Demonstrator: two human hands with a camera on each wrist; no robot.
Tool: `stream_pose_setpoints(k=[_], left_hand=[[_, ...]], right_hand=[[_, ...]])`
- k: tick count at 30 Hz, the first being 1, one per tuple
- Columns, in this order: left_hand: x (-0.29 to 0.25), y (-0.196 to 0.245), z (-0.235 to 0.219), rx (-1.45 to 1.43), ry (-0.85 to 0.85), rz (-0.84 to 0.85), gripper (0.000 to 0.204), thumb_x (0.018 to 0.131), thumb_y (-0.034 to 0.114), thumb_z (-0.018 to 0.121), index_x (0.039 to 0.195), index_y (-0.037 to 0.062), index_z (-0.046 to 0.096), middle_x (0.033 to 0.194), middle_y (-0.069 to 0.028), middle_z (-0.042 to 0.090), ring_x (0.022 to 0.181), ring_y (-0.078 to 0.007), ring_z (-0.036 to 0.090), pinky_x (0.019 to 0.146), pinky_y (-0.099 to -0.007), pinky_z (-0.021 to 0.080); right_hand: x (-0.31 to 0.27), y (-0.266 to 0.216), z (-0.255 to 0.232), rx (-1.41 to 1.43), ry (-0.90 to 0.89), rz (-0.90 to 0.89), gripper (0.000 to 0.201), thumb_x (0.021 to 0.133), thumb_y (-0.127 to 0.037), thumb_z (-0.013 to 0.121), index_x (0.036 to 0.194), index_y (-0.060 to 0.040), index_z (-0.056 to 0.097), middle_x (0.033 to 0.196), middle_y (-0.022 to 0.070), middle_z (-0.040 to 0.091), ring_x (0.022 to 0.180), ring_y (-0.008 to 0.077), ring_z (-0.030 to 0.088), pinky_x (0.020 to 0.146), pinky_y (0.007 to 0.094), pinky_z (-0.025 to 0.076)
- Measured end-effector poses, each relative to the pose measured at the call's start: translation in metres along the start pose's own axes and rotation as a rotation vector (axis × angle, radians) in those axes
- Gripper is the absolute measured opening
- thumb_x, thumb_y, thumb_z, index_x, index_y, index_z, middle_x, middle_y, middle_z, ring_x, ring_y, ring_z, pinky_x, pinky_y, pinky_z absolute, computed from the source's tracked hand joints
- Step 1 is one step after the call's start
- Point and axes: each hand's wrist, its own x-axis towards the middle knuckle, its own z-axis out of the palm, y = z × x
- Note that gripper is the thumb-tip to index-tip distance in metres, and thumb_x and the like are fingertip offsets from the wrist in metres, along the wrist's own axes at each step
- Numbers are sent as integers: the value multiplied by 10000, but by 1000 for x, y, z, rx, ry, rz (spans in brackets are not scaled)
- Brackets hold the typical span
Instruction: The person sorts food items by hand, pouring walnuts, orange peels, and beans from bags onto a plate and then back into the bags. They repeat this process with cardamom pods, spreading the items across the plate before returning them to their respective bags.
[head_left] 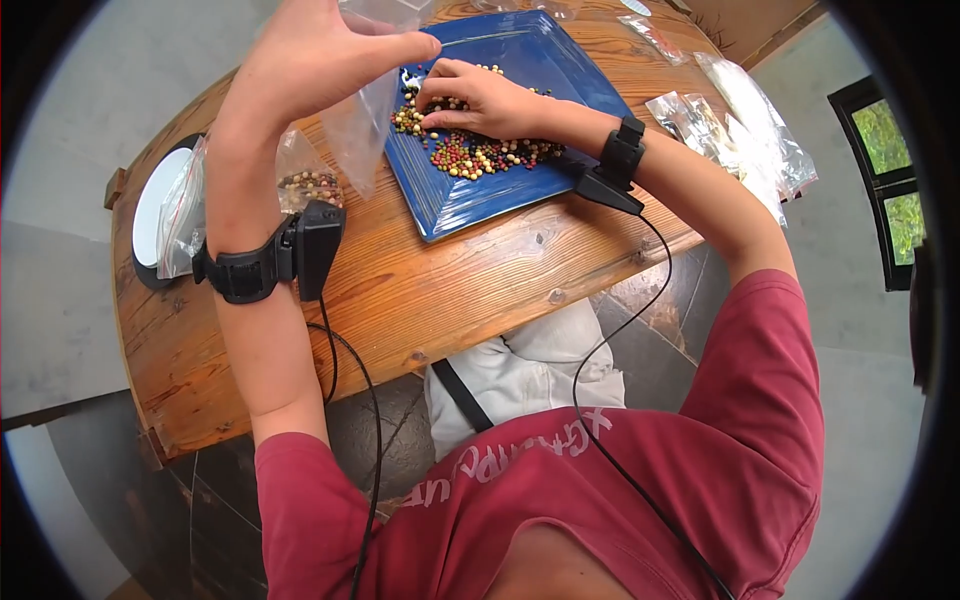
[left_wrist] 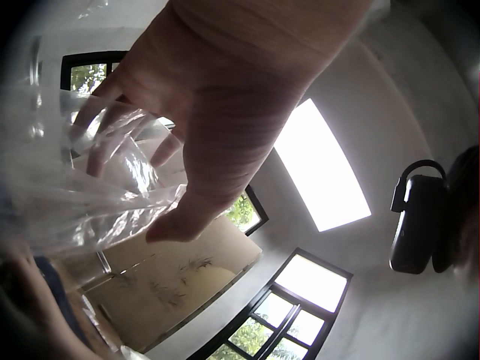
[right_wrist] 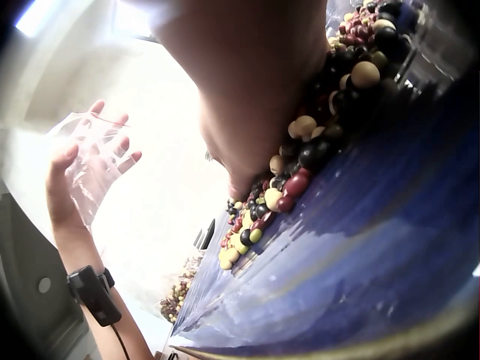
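A blue square plate (head_left: 440, 212) on the wooden table carries a heap of mixed beans (head_left: 485, 158) in red, yellow, black and green. My right hand (head_left: 487, 103) is down in the heap, fingers curled among the beans with the fingertips partly buried; in the right wrist view the beans (right_wrist: 300, 157) lie right against it. Raised above the plate's left side, my left hand (head_left: 318, 62) carries a clear plastic bag (head_left: 358, 140) on widely spread fingers. Through the film of the bag (left_wrist: 82, 217) those fingers show in the left wrist view, the thumb at its edge.
Left of the plate, a clear bag of beans (head_left: 310, 186) lies beside a white round dish (head_left: 158, 215) and another clear bag (head_left: 184, 235). Several clear packets (head_left: 745, 120) cover the table's right end. Cables (head_left: 376, 440) run from both wrist cameras.
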Motion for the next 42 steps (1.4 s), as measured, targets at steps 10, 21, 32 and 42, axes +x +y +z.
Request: stream_pose_setpoints(k=[10, 21, 32, 42], left_hand=[[-3, -6, 13, 155, 55, 95, 894, 733, 231, 902, 1458, -15, 441, 1245, -224, 664, 1145, -289, 657, 974, -384, 535], [13, -36, 36, 249, 23, 116, 1129, 597, 139, 912, 1578, 176, 354, 1368, -198, 528, 1109, -286, 674, 931, -403, 564], [12, -34, 69, 414, -88, 51, 807, 589, 354, 959, 1284, 120, 622, 1371, -158, 532, 1195, -340, 618, 1007, -454, 528], [18, -51, 92, 506, 63, 46, 512, 767, 567, 831, 952, 92, 784, 1123, -210, 613, 1052, -368, 627, 868, -462, 528]], right_hand=[[4, -6, 1, -110, 31, 13, 328, 1009, -371, 641, 1001, -46, 686, 895, 183, 692, 860, 399, 675, 755, 487, 527], [7, -12, -18, 122, 312, 260, 396, 1079, -298, 509, 903, 20, 666, 707, 150, 649, 636, 287, 611, 631, 421, 483], [20, -18, -63, 1329, 715, 505, 316, 1102, -365, 503, 907, -116, 502, 654, -80, 351, 536, 43, 314, 443, 225, 232], [20, -17, -30, 1496, 762, 631, 288, 1104, -338, 493, 951, -95, 500, 684, -66, 382, 555, 33, 310, 443, 208, 221]])
